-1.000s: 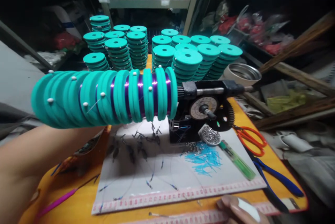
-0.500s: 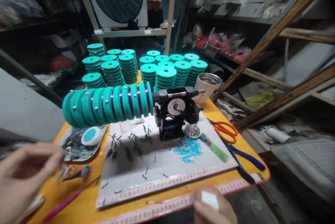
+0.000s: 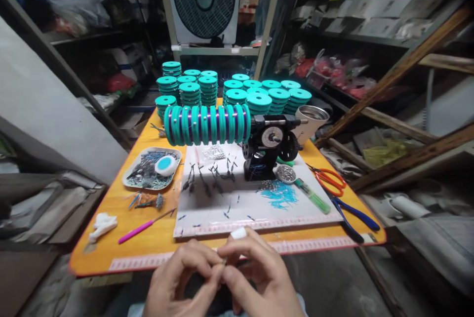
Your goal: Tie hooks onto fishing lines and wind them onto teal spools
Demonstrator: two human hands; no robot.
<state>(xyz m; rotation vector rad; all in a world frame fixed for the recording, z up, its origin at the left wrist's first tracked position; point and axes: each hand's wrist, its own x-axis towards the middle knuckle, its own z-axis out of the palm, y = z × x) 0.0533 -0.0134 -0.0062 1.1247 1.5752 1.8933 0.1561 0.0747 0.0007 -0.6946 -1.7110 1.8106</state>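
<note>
The left hand and right hand, apart a moment ago, now meet fingertip to fingertip, so both seem to work on 1 tiny piece, too small to identify. Each grip is narrow, pinched on it. The piece is just in front of the white board; the winding machine, carrying teal spools, stands at the board's back.

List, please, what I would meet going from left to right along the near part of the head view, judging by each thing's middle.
White crumpled piece → pink-handled tool → left hand → right hand → blue-handled pliers.
</note>
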